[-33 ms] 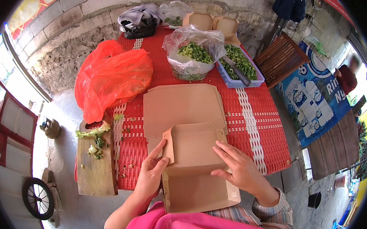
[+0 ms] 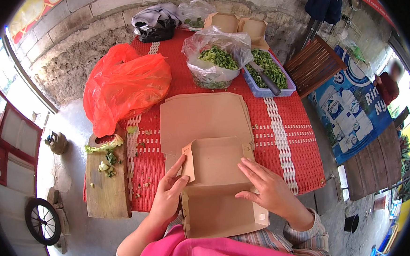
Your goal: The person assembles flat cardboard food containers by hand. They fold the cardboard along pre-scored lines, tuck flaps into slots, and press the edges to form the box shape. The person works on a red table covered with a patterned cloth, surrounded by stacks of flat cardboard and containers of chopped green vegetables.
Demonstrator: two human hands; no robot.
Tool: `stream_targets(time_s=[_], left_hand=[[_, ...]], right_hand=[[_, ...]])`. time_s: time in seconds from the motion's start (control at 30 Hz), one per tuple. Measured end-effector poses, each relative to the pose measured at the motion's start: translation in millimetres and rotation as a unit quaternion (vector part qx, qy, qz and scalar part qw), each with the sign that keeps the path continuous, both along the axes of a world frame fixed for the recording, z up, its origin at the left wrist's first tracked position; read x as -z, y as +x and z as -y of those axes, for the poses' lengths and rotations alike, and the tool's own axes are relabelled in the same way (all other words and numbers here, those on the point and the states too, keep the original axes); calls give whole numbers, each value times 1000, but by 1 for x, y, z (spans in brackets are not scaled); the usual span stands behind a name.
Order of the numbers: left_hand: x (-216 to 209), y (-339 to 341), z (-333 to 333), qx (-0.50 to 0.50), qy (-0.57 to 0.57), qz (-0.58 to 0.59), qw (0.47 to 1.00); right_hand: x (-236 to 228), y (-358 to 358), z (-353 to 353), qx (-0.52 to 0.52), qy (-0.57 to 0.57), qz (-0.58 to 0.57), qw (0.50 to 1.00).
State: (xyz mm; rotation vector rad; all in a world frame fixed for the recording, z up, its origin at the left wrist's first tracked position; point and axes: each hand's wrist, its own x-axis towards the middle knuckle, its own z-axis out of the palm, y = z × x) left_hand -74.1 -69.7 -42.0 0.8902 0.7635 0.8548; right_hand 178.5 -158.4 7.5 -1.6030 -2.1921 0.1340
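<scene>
A brown cardboard food box (image 2: 221, 209) stands unfolded at the table's near edge, its lid tipped back and its side walls partly raised. My left hand (image 2: 166, 191) grips the folded left flap of the lid between thumb and fingers. Against the lid's right edge lies my right hand (image 2: 267, 187), its fingers stretched out and the thumb apart over the box's hinge side. Behind the box, flat cardboard blanks (image 2: 204, 114) lie stacked on the red woven table cover (image 2: 291, 155).
A red plastic bag (image 2: 125, 86) and a wooden cutting board (image 2: 107, 185) with vegetable scraps are on the left. Chopped greens fill a clear bag (image 2: 218, 75) and a blue tub (image 2: 271, 93), with a knife (image 2: 265, 79) across the tub. Folded boxes (image 2: 253, 29) stand behind.
</scene>
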Motion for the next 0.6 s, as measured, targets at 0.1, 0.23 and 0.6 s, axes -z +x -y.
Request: stream_targets(time_s=[0.1, 0.23, 0.6], left_hand=[[-14, 0, 6, 12, 10, 16, 1000], [-39, -6, 8, 94, 90, -102, 986], [-52, 7, 4, 83, 131, -40, 987]], right_hand=[[2, 3, 0, -34, -12, 101, 994], [-1, 3, -2, -67, -39, 187, 979], [-9, 12, 5, -43, 22, 68, 996]])
